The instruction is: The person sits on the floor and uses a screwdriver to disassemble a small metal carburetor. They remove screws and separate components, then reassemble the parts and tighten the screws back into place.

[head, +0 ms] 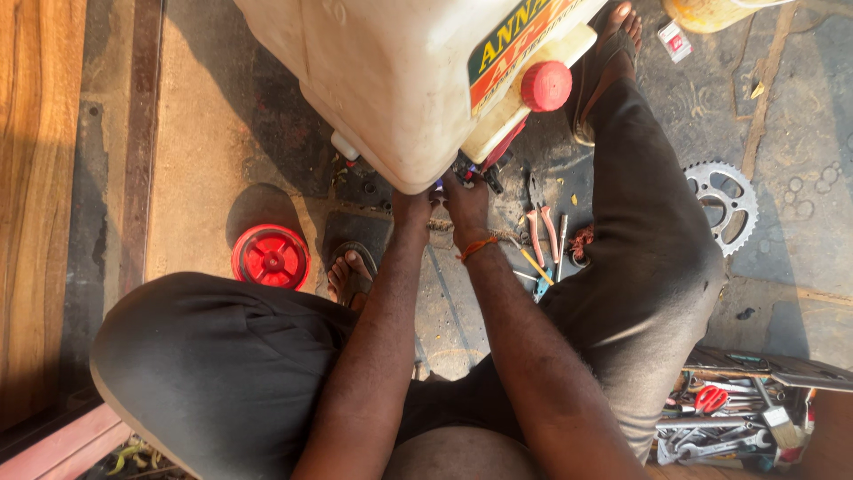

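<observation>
Dusty concrete floor [222, 133] lay under the work. Both hands, left hand [410, 209] and right hand [466, 203], reached beneath the white plastic tank [382, 80]; whether the fingers were apart or clamped could not be told, since its lower edge hid them. Directly above the fingers, the tank looked bulky, rigid and smooth, best gripped at its bottom corners. Beyond lay a red cap [270, 257], pliers [543, 233] and a sprocket [721, 202].

Smooth cream plastic tank [391, 80], glossy red plastic lid [271, 257], bare metal sprocket [721, 204], rough concrete floor [200, 133]
</observation>
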The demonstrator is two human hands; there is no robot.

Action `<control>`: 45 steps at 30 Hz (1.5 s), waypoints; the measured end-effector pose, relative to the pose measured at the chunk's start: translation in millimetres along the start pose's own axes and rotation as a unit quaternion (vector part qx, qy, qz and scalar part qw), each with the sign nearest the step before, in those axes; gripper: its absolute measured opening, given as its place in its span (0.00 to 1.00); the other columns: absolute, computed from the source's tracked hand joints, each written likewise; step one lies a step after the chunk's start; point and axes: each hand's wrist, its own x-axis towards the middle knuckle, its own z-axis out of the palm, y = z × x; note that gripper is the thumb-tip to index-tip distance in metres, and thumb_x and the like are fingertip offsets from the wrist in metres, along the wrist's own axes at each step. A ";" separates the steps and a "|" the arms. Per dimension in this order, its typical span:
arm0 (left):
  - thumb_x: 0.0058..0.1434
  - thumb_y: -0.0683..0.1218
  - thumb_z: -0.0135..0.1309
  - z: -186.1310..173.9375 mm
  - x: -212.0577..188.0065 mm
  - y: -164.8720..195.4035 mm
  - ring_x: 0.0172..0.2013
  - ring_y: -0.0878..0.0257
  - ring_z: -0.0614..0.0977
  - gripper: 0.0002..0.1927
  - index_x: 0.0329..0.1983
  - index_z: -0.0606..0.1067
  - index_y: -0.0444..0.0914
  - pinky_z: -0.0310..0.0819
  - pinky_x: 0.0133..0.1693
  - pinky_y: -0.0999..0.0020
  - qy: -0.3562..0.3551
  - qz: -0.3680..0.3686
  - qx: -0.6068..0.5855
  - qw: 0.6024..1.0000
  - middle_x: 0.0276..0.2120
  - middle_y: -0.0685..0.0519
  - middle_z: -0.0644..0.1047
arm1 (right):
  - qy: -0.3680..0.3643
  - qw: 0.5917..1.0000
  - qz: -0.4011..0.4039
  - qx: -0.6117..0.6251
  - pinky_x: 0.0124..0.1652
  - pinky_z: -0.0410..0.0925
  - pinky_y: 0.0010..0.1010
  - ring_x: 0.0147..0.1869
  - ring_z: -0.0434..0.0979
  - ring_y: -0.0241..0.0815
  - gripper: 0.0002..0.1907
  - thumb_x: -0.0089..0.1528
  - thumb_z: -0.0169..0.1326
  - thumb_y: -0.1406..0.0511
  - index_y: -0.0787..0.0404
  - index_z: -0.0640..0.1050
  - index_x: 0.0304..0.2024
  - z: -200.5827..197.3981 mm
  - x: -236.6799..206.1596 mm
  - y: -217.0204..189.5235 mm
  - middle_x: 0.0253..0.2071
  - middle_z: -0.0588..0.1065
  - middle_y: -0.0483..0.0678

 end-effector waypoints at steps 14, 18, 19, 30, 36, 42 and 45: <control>0.74 0.56 0.42 -1.4 2.2 3.1 0.25 0.71 0.73 0.15 0.35 0.69 0.44 0.71 0.30 0.70 -0.056 -0.078 0.117 0.988 0.23 0.62 0.66 | -0.087 0.996 0.020 0.000 0.33 0.75 0.27 0.35 0.79 0.35 0.31 0.61 0.59 0.54 0.66 0.70 0.60 -10.3 3.1 -0.7 0.39 0.79 0.47; 0.75 0.56 0.40 4.9 2.2 0.6 0.24 0.72 0.68 0.15 0.36 0.68 0.45 0.65 0.27 0.72 -0.036 -0.097 0.083 0.991 0.23 0.63 0.64 | -0.075 0.997 0.010 0.015 0.30 0.72 0.28 0.32 0.78 0.35 0.30 0.62 0.60 0.54 0.69 0.72 0.57 -8.8 1.6 -0.8 0.35 0.78 0.49; 0.75 0.57 0.39 6.2 2.3 0.2 0.23 0.71 0.68 0.15 0.37 0.68 0.45 0.65 0.27 0.71 -0.029 -0.096 0.074 0.992 0.23 0.63 0.64 | -0.068 0.998 0.004 0.010 0.28 0.70 0.29 0.30 0.76 0.36 0.30 0.62 0.61 0.53 0.71 0.72 0.56 -8.0 1.3 -0.8 0.34 0.78 0.49; 0.73 0.58 0.43 5.7 -0.3 2.8 0.23 0.70 0.67 0.14 0.37 0.69 0.45 0.67 0.31 0.69 -0.051 -0.066 0.081 0.993 0.22 0.62 0.64 | 0.013 0.999 -0.023 -0.030 0.31 0.71 0.28 0.34 0.78 0.36 0.37 0.59 0.63 0.54 0.76 0.70 0.59 0.9 -7.2 -3.5 0.39 0.79 0.52; 0.74 0.59 0.45 2.9 0.1 -0.2 0.27 0.70 0.71 0.16 0.39 0.69 0.44 0.70 0.35 0.68 -0.076 -0.050 0.021 0.996 0.25 0.62 0.66 | 0.010 1.000 -0.003 0.018 0.34 0.73 0.31 0.37 0.79 0.39 0.39 0.59 0.64 0.57 0.75 0.65 0.63 2.1 -0.7 -2.0 0.41 0.79 0.54; 0.72 0.51 0.41 6.1 -6.2 -4.5 0.27 0.68 0.77 0.14 0.47 0.73 0.38 0.72 0.32 0.69 -0.044 -0.013 0.087 0.995 0.27 0.56 0.76 | -0.074 0.995 0.031 0.063 0.31 0.74 0.35 0.32 0.78 0.41 0.27 0.60 0.61 0.58 0.71 0.73 0.54 -5.6 4.3 -5.0 0.35 0.78 0.51; 0.72 0.49 0.45 4.6 -10.0 -7.8 0.25 0.67 0.76 0.12 0.46 0.74 0.37 0.69 0.27 0.68 -0.047 0.013 0.035 0.998 0.26 0.54 0.75 | -0.104 0.990 0.061 0.071 0.33 0.73 0.28 0.33 0.79 0.36 0.22 0.63 0.58 0.56 0.66 0.76 0.51 -13.2 5.8 -9.4 0.36 0.80 0.45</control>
